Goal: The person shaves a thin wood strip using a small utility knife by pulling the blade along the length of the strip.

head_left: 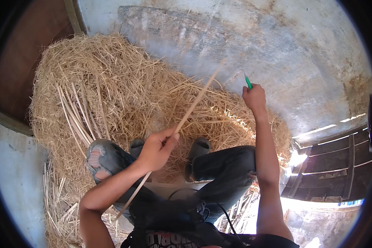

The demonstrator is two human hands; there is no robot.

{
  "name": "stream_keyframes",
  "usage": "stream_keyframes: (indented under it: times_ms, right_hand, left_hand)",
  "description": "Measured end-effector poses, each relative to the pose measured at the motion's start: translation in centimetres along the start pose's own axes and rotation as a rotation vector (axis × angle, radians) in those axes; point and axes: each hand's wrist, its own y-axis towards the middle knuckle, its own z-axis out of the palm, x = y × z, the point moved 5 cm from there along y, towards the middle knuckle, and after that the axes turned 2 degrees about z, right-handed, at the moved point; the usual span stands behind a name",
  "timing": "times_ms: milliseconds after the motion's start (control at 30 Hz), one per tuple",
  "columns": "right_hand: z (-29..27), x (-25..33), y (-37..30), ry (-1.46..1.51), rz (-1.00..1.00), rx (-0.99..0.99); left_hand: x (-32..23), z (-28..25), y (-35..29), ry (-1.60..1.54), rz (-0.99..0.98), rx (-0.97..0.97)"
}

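My left hand (156, 149) is closed around a long, thin, pale strip of split bamboo or cane (195, 102). The strip slants from near my lap up to the far right, and its far end looks blurred. Farther off to the right, my right hand (254, 98) grips a tool with a green handle (248, 82). A thin part reaches out past that handle, too faint to tell its kind. The two hands are well apart, and the tool does not touch the strip.
A heap of straw (124, 74) lies in front of me and around my feet. Several pale strips (75, 115) rest on it beside my left knee. A stained grey wall (186, 33) rises behind the straw. Dark wooden boards (330, 165) stand at the right.
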Motion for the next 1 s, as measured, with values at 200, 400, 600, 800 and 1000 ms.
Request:
stream_keyframes:
  times_ms: [200, 400, 600, 800, 1000]
  right_hand:
    - [0.1, 11.0, -6.8, 0.130, -0.372, 0.252]
    - [5.1, 15.2, -12.2, 0.080, -0.625, 0.422]
    - [5.2, 15.7, -12.4, 0.019, -0.553, 0.516]
    - [5.3, 13.7, -8.8, 0.040, -0.521, 0.380]
    - [4.3, 13.9, -8.1, 0.038, -0.454, 0.341]
  left_hand:
    - [-0.5, -0.8, 0.9, -0.169, 0.005, -0.054]
    - [0.7, -1.4, 1.3, -0.128, -0.067, -0.101]
    - [1.4, -1.6, 1.3, -0.106, -0.071, -0.141]
    - [0.9, -1.1, 1.3, -0.070, -0.061, -0.113]
    - [1.0, -1.1, 1.0, -0.033, -0.017, -0.101]
